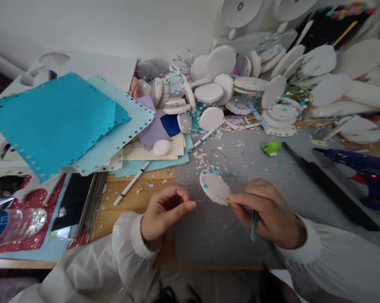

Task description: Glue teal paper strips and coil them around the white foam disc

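Note:
My right hand (265, 212) is closed on the edge of a white foam disc (214, 187) sprinkled with small blue bits, and a thin teal stick (254, 225) pokes down from the same hand. The disc is tilted just above a grey cutting mat (249, 168). To its left, my left hand (164, 210) is curled, thumb and forefinger pinched together at about the disc's height; a very fine thread seems to run from the pinch toward the disc, too thin to be sure of.
A heap of white foam discs (240, 80) lies at the back. Blue punched paper sheets (57, 118) cover the left. A green punch (271, 147), a black ruler (328, 185) and a blue glue gun (363, 168) are on the right. A white pen (131, 184) and a plastic bottle (13, 223) lie left.

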The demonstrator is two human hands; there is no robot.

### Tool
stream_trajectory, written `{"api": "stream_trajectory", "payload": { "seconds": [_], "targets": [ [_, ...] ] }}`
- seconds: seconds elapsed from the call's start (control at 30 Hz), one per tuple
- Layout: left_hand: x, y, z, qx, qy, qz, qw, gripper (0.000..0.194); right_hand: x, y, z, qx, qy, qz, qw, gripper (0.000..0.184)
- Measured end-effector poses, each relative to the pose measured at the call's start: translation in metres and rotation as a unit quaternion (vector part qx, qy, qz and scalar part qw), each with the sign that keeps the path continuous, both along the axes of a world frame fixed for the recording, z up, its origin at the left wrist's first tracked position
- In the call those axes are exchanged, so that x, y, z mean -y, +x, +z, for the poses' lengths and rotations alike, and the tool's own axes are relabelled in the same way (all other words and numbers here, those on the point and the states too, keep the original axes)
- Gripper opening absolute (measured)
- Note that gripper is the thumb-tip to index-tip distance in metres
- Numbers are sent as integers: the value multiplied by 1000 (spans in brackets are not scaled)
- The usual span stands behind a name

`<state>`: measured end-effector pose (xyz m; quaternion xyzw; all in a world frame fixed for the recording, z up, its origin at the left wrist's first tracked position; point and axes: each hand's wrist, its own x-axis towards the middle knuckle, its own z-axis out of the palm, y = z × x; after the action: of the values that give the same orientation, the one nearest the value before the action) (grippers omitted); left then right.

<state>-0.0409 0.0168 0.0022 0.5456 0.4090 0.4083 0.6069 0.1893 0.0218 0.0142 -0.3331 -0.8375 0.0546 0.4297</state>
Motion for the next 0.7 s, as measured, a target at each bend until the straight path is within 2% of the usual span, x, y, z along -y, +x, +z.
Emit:
{"api": "stream_trajectory", "payload": {
  "seconds": [0.13, 0.37, 0.57, 0.7],
  "targets": [
    [0, -1, -1, 42, -35, -8, 998, 25, -1, 0, 0, 6, 6, -22, 1000, 18],
    [1, -2, 1, 75, -81, 5, 994, 15, -3, -1, 0, 3, 49, -27, 998, 19],
    [-1, -1, 1, 118, -62, 5, 991, 2, -2, -1, -1, 8, 47, -26, 999, 19],
    [-2, -2, -1, 109, -32, 7, 993, 6, -1, -2, -3, 18, 47, -23, 998, 19]
  ]
}}
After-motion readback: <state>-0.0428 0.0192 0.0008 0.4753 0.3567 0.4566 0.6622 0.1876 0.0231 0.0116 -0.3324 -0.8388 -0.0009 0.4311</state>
